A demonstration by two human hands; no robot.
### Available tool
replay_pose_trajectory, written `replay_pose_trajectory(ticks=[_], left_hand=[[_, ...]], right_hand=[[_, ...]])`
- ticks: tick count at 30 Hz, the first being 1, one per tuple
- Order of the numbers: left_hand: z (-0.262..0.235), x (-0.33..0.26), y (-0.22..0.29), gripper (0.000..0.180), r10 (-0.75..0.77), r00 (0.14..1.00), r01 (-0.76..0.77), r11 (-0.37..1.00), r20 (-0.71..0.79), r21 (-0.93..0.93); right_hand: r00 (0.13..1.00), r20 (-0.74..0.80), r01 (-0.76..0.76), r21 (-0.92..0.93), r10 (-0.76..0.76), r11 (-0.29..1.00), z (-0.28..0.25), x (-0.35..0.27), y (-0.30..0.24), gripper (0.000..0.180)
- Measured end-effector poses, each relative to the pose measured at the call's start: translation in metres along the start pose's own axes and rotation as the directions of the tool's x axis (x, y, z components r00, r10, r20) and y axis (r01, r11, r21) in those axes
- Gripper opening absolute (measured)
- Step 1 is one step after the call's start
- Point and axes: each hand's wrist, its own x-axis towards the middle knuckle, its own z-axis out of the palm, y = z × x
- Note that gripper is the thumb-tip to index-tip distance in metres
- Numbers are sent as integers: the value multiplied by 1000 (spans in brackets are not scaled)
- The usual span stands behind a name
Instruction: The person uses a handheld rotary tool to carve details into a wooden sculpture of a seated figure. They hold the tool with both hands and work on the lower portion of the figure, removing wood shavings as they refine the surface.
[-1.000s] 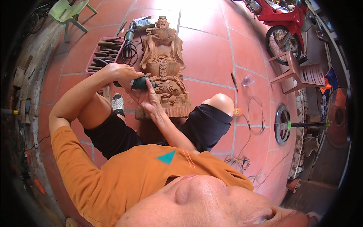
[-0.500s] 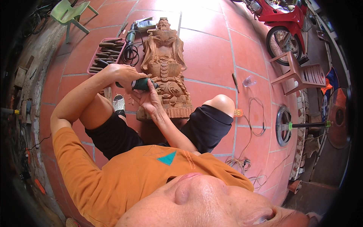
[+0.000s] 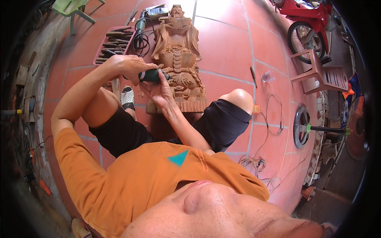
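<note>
A carved reddish-brown wooden statue [image 3: 178, 59] of a bearded, robed figure has its base toward me, between my knees, and its head at the far end. Across its left side, both my hands keep a dark green handheld power tool [image 3: 151, 75], its tip pointing right at the carved lower belly. My left hand [image 3: 129, 67] is wrapped round the tool's rear end. Near the front, my right hand [image 3: 160, 93] supports it from below, thumb against the body and palm partly turned up. Whether the tip touches the wood is hard to make out.
Left of the statue are a pink tray [image 3: 96, 60] of carving tools and a corded green grinder [image 3: 140, 26]. To the right lie a chisel-like tool [image 3: 253, 76], a clear cup [image 3: 268, 75] and cords [image 3: 274, 119], with a plastic chair [image 3: 317, 75], red motorbike [image 3: 305, 14] and fan [image 3: 301, 127] beyond.
The whole view has shifted, so the statue and floor items sit higher in the picture. Both hands stay on the power tool, its place against the statue nearly the same.
</note>
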Motion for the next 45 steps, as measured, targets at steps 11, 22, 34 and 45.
replay_pose_trajectory(ticks=[11,22,34,45], left_hand=[[18,8,-11,94,17,998,-16,1000,-63,11],[12,10,-7,95,-69,998,68,997,-6,-35],[19,14,-17,100,3,999,-5,999,-53,-38],[14,16,-12,100,-3,1000,3,999,-28,-35]], right_hand=[[1000,24,12,-21,-11,1000,-2,2,1,52],[998,43,37,-22,-36,999,-2,2,0,61],[995,71,73,-50,-70,996,-1,3,-3,62],[996,54,73,-16,-72,997,-5,4,-2,57]])
